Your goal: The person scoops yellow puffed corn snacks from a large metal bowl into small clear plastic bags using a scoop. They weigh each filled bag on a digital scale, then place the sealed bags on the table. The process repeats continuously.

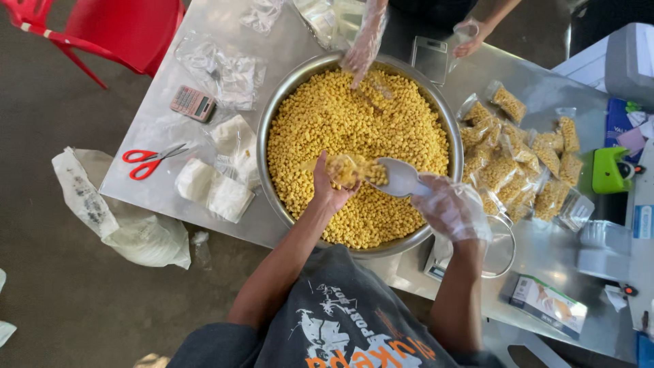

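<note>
A wide steel bowl (pixel 272 109) full of small yellow kernels sits on a steel table. My left hand (pixel 328 187), bare, holds a small clear bag (pixel 349 170) partly filled with kernels over the bowl. My right hand (pixel 451 210), in a thin plastic glove, grips a white scoop (pixel 400 178) whose mouth meets the bag's opening. Across the bowl, another person's gloved hand (pixel 364 44) reaches into the kernels, and their other hand (pixel 470 37) holds a clear bag.
Several filled small bags (pixel 521 160) lie in a pile right of the bowl. Red scissors (pixel 151 160), a pink calculator (pixel 193 103) and empty clear bags (pixel 221 71) lie left of it. A red chair (pixel 116 27) stands at the far left. A glove box (pixel 548 305) lies near right.
</note>
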